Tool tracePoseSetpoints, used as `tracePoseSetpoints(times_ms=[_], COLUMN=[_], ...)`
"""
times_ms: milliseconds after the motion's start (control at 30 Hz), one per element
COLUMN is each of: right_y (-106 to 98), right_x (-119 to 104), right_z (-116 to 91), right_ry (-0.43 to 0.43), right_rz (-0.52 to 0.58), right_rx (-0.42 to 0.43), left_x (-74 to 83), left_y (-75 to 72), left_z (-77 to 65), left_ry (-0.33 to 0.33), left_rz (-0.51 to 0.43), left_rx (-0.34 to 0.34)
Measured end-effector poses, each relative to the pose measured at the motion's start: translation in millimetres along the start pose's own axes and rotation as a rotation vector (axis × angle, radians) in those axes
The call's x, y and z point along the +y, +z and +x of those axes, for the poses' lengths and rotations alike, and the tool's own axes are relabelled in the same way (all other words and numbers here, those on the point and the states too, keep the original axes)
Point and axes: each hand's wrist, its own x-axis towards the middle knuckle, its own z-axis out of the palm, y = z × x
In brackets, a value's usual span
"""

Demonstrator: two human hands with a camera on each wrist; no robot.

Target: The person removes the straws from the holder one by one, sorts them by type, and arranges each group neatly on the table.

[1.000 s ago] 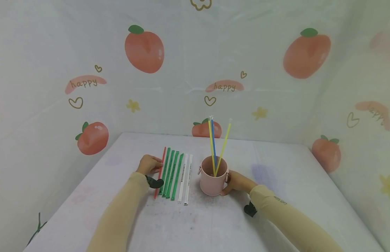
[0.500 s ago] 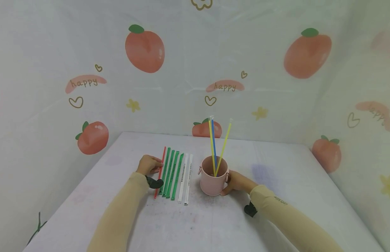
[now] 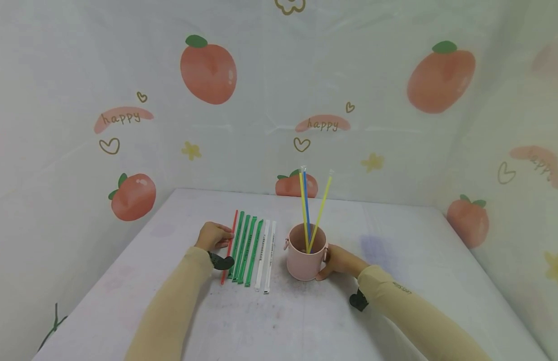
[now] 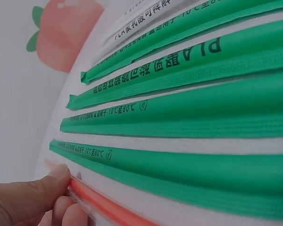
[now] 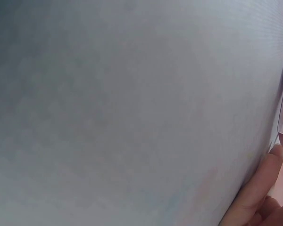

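Observation:
My left hand (image 3: 212, 235) pinches a red drinking straw in a clear wrapper (image 3: 234, 223) between thumb and fingers. The straw lies at the left end of a row on the table. In the left wrist view, the thumb presses on the red straw (image 4: 101, 201) beside a green-wrapped straw (image 4: 179, 174). A pink bucket (image 3: 300, 266) stands upright right of the row, with two yellow straws (image 3: 321, 206) and a blue straw (image 3: 307, 198) leaning inside. My right hand (image 3: 344, 260) grips the bucket's right side; the right wrist view shows only some fingers (image 5: 259, 188) at its edge.
Several green-wrapped straws (image 3: 251, 255) and two white-wrapped straws (image 3: 269, 258) lie side by side between the left hand and the bucket. The white table (image 3: 279, 331) ends at a fruit-printed curtain (image 3: 260, 75) behind. Dark straps are on both wrists.

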Motion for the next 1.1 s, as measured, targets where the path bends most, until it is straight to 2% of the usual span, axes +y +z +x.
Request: tracePoseSetpoints(times_ms=[433, 733, 1100], right_y=[0.3, 0.0, 0.3], right_x=[-1.3, -2.7, -2.5], right_z=[-0.7, -2.0, -2.4], right_ry=[0.035, 0.033, 0.049], right_rz=[0.001, -0.007, 0.001], right_rx=[0.001, 0.002, 0.0], left_x=[0.5, 2.6, 3.6], left_y=[-0.8, -1.0, -1.7], left_z=[2.4, -2.6, -0.2], left_ry=[-0.032, -0.022, -0.024], left_rz=[0.013, 0.002, 0.002], left_rx=[0.004, 0.002, -0.004])
